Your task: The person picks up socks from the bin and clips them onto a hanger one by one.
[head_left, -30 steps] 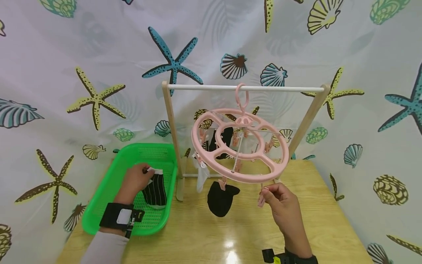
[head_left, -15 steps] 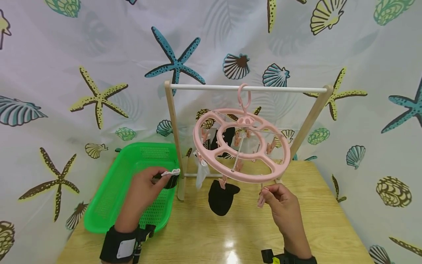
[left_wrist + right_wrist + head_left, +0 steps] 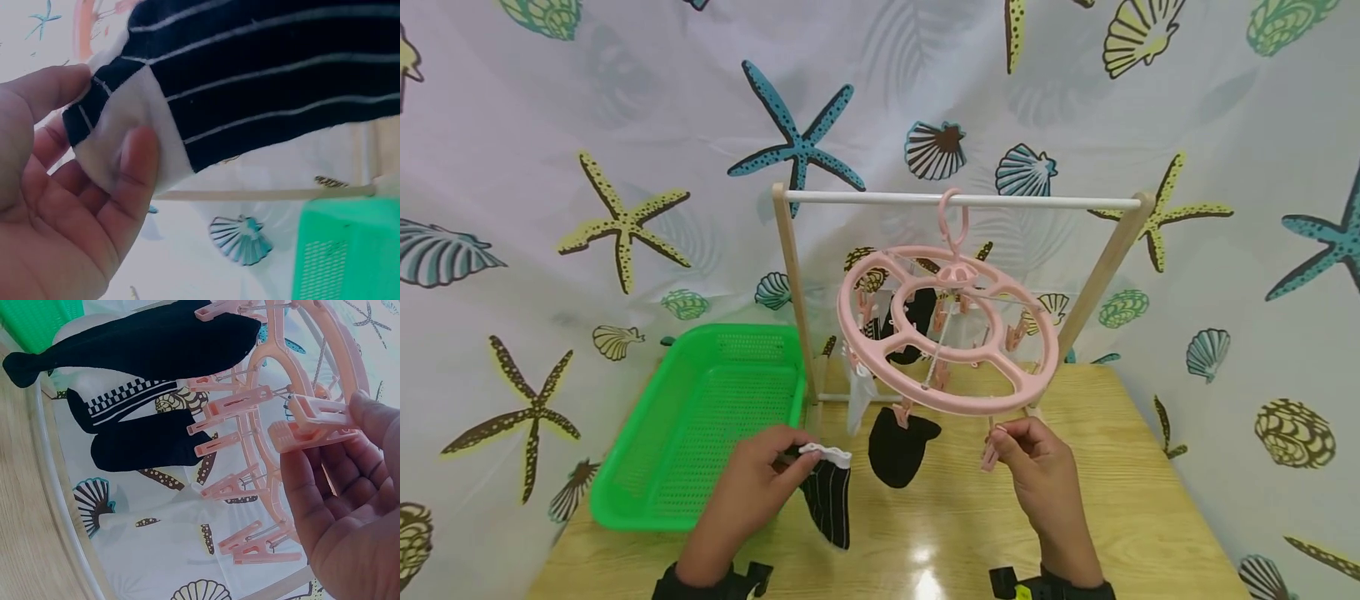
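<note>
My left hand point(image 3: 760, 471) pinches a black sock point(image 3: 829, 504) with thin white stripes by its white cuff. The sock dangles over the table, to the right of the basket. In the left wrist view, thumb and fingers grip the white end of the striped cloth. My right hand point(image 3: 1039, 458) pinches a pink clothespin point(image 3: 322, 414) hanging from the front right of a round pink hanger point(image 3: 958, 403). Left of that, a plain black sock point(image 3: 897, 450) hangs from a front clothespin. A white sock point(image 3: 859, 398) and another black sock point(image 3: 917, 321) hang from it too.
A green basket point(image 3: 617, 483) with mesh walls stands left on the wooden table point(image 3: 1150, 517). The hanger hooks over the white bar point(image 3: 865, 197) of a wooden-legged rack. Several more clothespins point(image 3: 240, 403) hang off the rings. A shell-patterned sheet point(image 3: 685, 100) covers the wall behind.
My left hand has lifted the striped sock out of the green basket and carried it right, beside the hanging black sock. My right hand has stayed on the clothespin.
</note>
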Demonstrator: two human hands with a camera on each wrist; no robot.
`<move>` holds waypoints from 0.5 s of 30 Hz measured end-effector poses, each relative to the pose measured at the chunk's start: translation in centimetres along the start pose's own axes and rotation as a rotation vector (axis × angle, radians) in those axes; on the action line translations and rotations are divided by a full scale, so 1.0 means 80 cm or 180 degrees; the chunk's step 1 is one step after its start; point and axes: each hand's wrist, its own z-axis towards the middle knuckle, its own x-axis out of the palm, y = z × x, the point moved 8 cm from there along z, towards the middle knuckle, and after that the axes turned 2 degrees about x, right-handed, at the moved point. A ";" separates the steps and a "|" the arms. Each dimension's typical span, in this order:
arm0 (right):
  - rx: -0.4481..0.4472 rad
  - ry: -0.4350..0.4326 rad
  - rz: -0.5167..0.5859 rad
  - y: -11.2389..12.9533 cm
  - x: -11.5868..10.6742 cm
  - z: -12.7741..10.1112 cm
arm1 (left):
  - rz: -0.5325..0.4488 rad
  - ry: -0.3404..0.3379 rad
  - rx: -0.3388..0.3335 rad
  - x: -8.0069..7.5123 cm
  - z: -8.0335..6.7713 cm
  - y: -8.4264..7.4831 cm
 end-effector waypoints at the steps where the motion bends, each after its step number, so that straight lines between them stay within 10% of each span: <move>1: -0.0007 0.0013 0.0024 0.000 0.001 0.000 | -0.0034 0.0025 -0.0033 0.005 -0.002 0.001; 15: 0.0010 0.0050 -0.0151 0.008 0.008 -0.006 | -0.1029 0.0425 -0.0070 0.106 -0.021 -0.007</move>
